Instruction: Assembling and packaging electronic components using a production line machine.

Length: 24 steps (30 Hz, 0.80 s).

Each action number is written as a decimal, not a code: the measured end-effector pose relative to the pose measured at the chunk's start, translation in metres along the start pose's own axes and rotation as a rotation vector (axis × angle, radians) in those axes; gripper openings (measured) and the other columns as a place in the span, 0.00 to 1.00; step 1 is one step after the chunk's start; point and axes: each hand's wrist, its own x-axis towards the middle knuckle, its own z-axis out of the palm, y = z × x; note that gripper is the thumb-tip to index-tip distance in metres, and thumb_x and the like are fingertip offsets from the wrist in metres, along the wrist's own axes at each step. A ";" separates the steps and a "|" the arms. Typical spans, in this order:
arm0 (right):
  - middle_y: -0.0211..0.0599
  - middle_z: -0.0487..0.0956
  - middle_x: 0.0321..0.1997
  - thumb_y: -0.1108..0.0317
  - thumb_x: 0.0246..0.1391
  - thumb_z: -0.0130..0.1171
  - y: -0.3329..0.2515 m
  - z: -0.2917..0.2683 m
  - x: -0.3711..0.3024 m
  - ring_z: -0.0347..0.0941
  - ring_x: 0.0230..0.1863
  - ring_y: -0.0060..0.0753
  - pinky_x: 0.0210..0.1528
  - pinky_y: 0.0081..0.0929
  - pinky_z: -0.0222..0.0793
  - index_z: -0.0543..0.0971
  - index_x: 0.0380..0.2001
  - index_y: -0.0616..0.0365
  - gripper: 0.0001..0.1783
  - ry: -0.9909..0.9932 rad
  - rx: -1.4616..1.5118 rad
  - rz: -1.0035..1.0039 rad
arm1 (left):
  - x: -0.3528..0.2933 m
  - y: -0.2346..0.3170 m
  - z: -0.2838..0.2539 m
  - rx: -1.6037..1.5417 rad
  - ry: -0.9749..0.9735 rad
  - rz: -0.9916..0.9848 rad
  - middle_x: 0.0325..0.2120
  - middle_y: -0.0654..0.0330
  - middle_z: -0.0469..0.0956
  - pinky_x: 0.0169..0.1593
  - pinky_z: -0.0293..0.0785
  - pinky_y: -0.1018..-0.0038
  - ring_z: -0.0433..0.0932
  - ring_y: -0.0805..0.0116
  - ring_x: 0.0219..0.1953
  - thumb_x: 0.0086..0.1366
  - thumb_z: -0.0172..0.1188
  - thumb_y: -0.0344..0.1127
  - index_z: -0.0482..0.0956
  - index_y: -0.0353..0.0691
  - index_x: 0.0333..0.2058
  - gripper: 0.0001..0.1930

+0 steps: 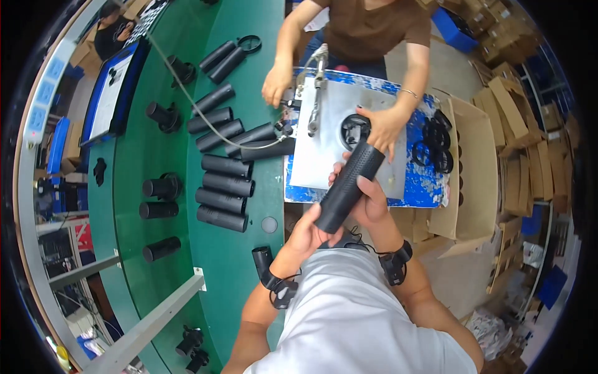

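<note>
A long black tube (350,187) with a dimpled upper part lies tilted between my hands, its far end up and to the right. My left hand (310,232) is closed round its near end. Farther up, my right hand (370,202) grips it, thumb on the right side and fingers partly hidden behind. Just beyond the tube's far end, a round black ring-shaped part (355,129) sits on a pale sheet (330,163). A co-worker's hand (385,123) reaches over that part and close to the tube's end; whether it touches the tube I cannot tell.
Several black tubes (224,164) lie in a row on the green bench (268,193) at left. Black rings (433,140) are heaped on the worn blue table's right side, beside an open cardboard box (476,168). A metal tool (316,93) with a hose stands over the sheet.
</note>
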 end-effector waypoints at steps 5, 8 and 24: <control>0.33 0.68 0.43 0.53 0.42 0.70 -0.013 -0.027 -0.017 0.67 0.50 0.37 0.60 0.41 0.61 0.60 0.56 0.49 0.41 -0.203 0.182 -0.093 | 0.019 0.000 -0.004 -0.266 -0.357 -0.393 0.23 0.53 0.76 0.20 0.65 0.73 0.71 0.63 0.16 0.69 0.34 0.62 0.72 0.29 0.47 0.36; 0.32 0.69 0.42 0.52 0.43 0.69 -0.021 -0.039 -0.016 0.67 0.48 0.35 0.59 0.40 0.62 0.61 0.54 0.49 0.39 -0.321 0.231 -0.180 | 0.026 -0.004 0.011 -0.029 -0.091 -0.414 0.25 0.51 0.78 0.24 0.70 0.72 0.76 0.62 0.21 0.69 0.33 0.63 0.72 0.29 0.48 0.37; 0.36 0.77 0.34 0.66 0.50 0.63 -0.099 -0.043 0.025 0.75 0.37 0.26 0.41 0.27 0.73 0.72 0.43 0.60 0.18 0.492 -0.640 -0.628 | 0.105 0.038 0.007 1.879 0.180 0.616 0.47 0.46 0.74 0.47 0.73 0.62 0.77 0.48 0.44 0.58 0.60 0.35 0.68 0.32 0.54 0.25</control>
